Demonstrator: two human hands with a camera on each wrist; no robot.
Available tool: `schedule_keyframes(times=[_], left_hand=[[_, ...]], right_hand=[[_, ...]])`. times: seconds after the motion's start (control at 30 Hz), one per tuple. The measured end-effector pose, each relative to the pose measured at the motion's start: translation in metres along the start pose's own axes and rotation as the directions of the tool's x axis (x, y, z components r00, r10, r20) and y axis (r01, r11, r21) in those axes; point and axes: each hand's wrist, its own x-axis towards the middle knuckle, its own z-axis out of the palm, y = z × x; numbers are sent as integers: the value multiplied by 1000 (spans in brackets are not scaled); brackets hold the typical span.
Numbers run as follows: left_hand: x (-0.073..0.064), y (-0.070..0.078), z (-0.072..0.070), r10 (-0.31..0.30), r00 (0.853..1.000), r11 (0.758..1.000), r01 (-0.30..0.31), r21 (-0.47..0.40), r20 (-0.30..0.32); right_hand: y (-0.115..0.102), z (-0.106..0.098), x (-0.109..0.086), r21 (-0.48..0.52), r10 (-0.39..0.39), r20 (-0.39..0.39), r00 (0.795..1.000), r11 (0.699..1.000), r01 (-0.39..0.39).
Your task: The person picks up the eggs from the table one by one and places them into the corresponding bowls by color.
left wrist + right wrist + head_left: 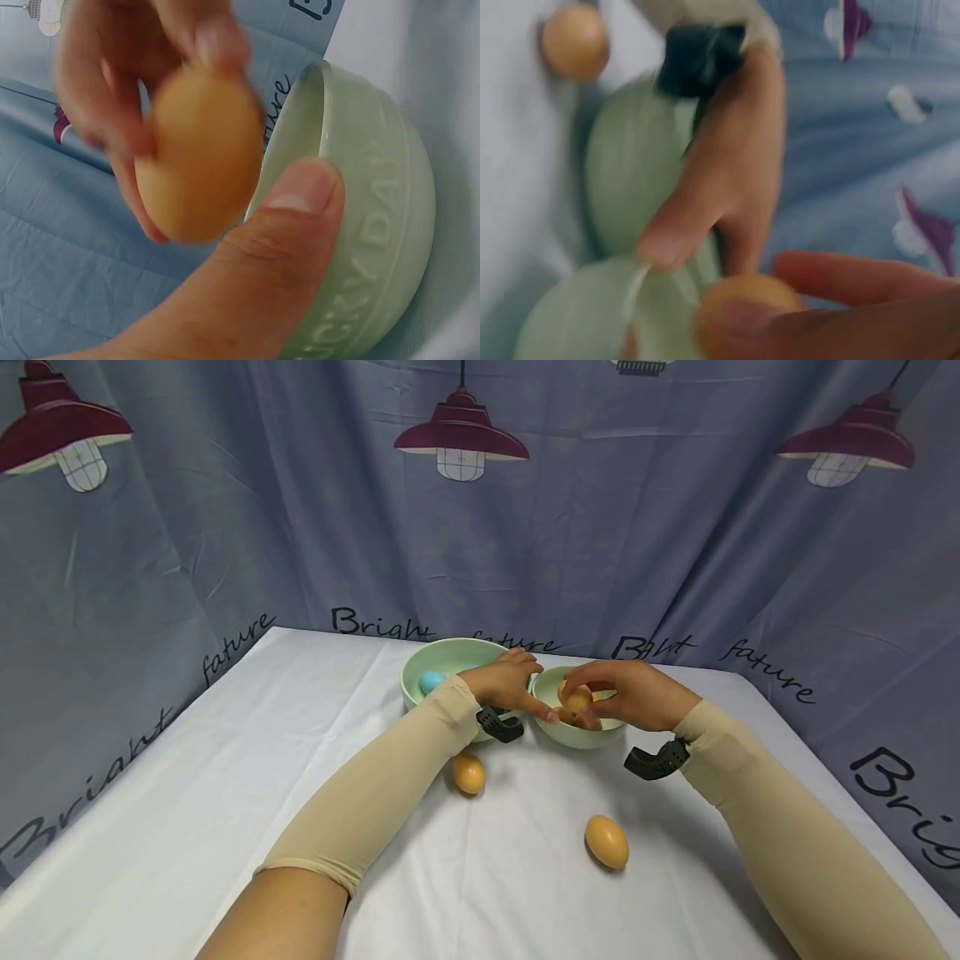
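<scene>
A small pale green bowl (577, 737) holds brown eggs (587, 720). My right hand (633, 693) is over it, pinching a brown egg (199, 157) between thumb and fingers. My left hand (504, 681) holds the small bowl at its left edge, with the thumb (292, 202) at the rim and the fingers toward the far side. In the left wrist view raised letters run along the bowl's outer wall. Behind the left forearm stands a larger green bowl (411, 672) with a blue egg (432, 682) in it; the forearm and hand hide part of this bowl.
One brown egg (468, 774) lies on the white cloth in front of the larger bowl. Another brown egg (607, 842) lies nearer, to the right. The cloth-covered table (525, 893) ends at a blue-grey curtain (600, 552) printed with red lamps and lettering.
</scene>
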Motion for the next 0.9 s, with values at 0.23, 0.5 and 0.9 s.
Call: schedule_keyframes(times=[0.23,0.5,0.9], left_hand=[[0,-2,1,4,1000,1000,-4,-15,2],[0,-1,1,6,1000,999,-6,-33,-17],[-2,0,0,-14,1000,1000,14,-9,-3]], right_hand=[[34,23,11,68,183,-55,982,981,-179],[49,44,15,14,153,-69,986,988,-152],[44,48,17,-68,81,5,997,994,-80]])
